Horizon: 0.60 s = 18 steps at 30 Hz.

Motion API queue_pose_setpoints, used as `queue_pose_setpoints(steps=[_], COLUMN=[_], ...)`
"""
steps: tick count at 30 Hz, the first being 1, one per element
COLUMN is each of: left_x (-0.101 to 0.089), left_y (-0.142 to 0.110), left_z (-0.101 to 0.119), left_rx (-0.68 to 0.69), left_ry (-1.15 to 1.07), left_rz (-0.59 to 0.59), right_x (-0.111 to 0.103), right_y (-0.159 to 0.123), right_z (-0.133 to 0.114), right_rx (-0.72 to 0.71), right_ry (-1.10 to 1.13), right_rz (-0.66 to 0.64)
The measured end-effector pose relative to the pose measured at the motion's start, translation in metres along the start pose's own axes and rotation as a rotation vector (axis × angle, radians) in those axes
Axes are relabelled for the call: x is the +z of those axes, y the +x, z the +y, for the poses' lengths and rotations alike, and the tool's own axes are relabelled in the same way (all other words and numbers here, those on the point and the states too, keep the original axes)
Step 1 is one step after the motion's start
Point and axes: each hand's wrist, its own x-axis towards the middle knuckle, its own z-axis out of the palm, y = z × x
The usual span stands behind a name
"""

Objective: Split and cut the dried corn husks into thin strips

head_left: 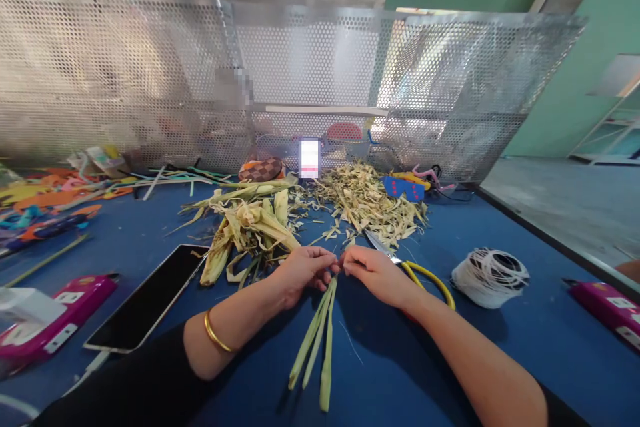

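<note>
Three pale green corn husk strips (320, 340) hang from between my two hands and spread toward the table's near side. Their upper ends meet at the fingertips and are partly hidden. My left hand (306, 275) is closed on the top of the strips. Right beside it, my right hand (373, 272) pinches at the same joined end; what lies between its fingers is too small to make out. Yellow-handled scissors (430, 282) lie partly under my right forearm, blades pointing away. A heap of whole husks (255, 227) sits just beyond my left hand.
Husk scraps (375, 203) are piled at the back. White string (490, 277) sits at right. A black-screened phone (150, 300) with a cable and a magenta tool (65, 313) lie left; another magenta tool (607, 310) lies far right. A perforated metal screen (310, 67) borders the blue table (400, 387).
</note>
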Motion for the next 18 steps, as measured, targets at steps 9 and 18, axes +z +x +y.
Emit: queue_pose_setpoints(steps=[9, 18], left_x=[0.008, -0.002], left_y=[-0.002, 0.001], left_z=[-0.003, 0.001], left_rx=[-0.014, -0.025], left_ry=[0.245, 0.271], left_rz=[0.007, -0.192], right_x=[0.0, 0.01], right_y=[0.0, 0.006], right_z=[0.0, 0.005], right_rx=[-0.072, -0.027], right_ry=[-0.029, -0.011], right_rz=[0.133, 0.202])
